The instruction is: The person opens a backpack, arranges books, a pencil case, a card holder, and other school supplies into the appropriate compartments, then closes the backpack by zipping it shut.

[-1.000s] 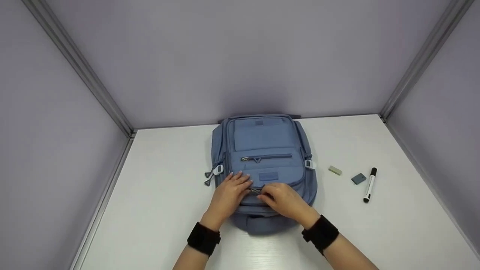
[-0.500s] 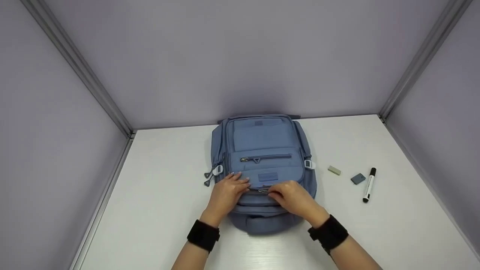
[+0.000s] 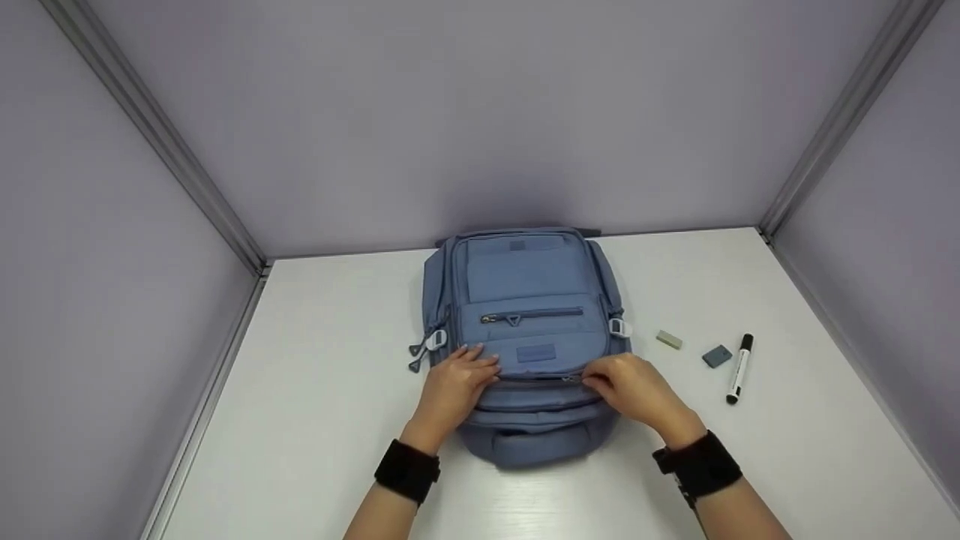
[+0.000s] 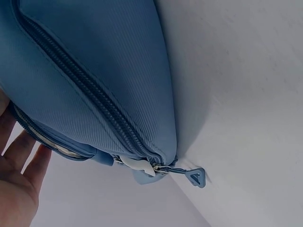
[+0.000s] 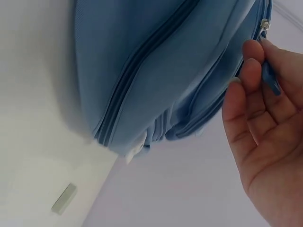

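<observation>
A blue backpack lies on the white table with its front facing up. My left hand rests on the left side of its front pocket, fingers extended. In the right wrist view, the thumb and fingers of my right hand pinch a blue zipper pull hanging from a metal slider. The head view places this right hand at the pocket's right edge. A dark gap runs along the zipper between the two hands. Beside the left fingers, the zipper teeth are parted and pale lining shows.
To the right of the backpack lie a small pale green block, a dark blue-grey block and a white marker with black ends. Two zipper pulls hang off the bag's left side. Grey partition walls enclose the table.
My right hand has slid to the right along the pocket's zipper with the zipper pull, and the gap behind it has lengthened. The left hand has stayed almost in place.
</observation>
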Motion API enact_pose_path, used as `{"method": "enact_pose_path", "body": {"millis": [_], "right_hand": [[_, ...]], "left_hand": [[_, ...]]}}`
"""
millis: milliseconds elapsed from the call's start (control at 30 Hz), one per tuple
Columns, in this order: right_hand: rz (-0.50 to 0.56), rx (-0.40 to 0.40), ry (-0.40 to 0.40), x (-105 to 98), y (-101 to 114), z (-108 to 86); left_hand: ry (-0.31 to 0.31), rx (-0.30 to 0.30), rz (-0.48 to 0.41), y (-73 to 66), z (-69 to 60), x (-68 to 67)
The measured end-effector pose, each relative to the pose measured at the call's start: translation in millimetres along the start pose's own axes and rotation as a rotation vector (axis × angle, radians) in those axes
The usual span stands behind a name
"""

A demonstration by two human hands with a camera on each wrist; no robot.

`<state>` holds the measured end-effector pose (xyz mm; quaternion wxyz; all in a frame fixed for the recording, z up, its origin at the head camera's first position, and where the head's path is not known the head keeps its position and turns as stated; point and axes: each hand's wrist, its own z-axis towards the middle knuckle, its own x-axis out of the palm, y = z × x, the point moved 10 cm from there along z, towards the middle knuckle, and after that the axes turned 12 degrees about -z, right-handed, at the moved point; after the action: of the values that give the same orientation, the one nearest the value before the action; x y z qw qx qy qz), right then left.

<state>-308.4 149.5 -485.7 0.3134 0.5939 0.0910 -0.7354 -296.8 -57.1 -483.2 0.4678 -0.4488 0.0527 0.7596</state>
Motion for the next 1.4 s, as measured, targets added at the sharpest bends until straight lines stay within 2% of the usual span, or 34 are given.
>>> {"method": "enact_pose_path", "body": {"millis": [267, 367, 567, 767, 967, 1233, 1400], "right_hand": [[0.056, 0.059, 0.106, 2, -28, -7.3], [0.062, 0.098, 0.123, 1, -40, -8.7], [0.029, 0.152, 0.110, -4, -60, -9.2], [-0.030, 0.181, 0.077, -6, -73, -5.3], [-0.059, 0.243, 0.044, -6, -86, 2.3], [-0.116, 0.297, -0.011, -9, -97, 14.0], [-0.143, 0.319, -0.013, -10, -104, 24.4]], "left_hand": [[-0.008, 0.009, 0.012, 0.3, -1.4, 0.5], [-0.007, 0.009, 0.016, 0.1, -1.3, 0.6], [0.001, -0.003, -0.006, 0.7, -1.7, 2.3], [0.049, -0.018, -0.028, 2.2, -3.7, 5.3], [0.087, -0.014, -0.033, 2.7, -4.4, 6.1], [0.088, -0.010, -0.030, 2.9, -4.7, 6.8], [0.089, -0.013, -0.033, 2.1, -4.6, 6.7]]}}
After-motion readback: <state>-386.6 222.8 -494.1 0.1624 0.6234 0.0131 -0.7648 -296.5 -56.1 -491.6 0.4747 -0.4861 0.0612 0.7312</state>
